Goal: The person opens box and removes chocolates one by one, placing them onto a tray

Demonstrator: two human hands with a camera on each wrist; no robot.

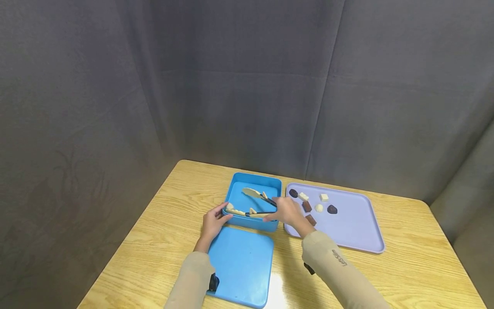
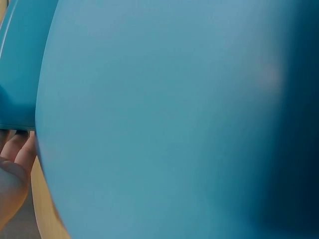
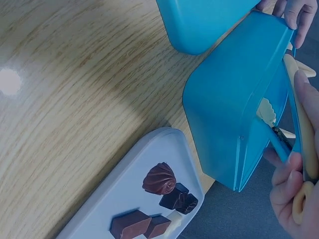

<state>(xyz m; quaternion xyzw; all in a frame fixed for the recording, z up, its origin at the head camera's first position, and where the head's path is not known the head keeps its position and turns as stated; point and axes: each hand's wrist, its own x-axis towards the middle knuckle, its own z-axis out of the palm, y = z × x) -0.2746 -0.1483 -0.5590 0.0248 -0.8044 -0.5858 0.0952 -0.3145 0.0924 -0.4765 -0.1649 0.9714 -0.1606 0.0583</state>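
Note:
A blue rectangular box (image 1: 253,223) stands at the table's far side. My left hand (image 1: 212,222) grips its near left corner, thumb along the front wall and fingers by the left side. My right hand (image 1: 287,211) holds a pair of cream-and-black tongs (image 1: 251,192) over the box, their two arms spread apart. One scalloped tip (image 3: 266,110) shows in the right wrist view. A small cream piece (image 1: 230,206) is at the near left corner by the lower tip; whether the tongs touch it I cannot tell. The left wrist view is mostly filled by blue plastic (image 2: 149,119).
Right of the box lies a lilac tray (image 1: 355,219) with several brown, dark and white chocolates, among them a swirled brown one (image 3: 160,179). A blue lid (image 1: 243,266) lies flat in front of the box, partly under my left forearm. Grey curtains (image 1: 247,107) hang behind the table.

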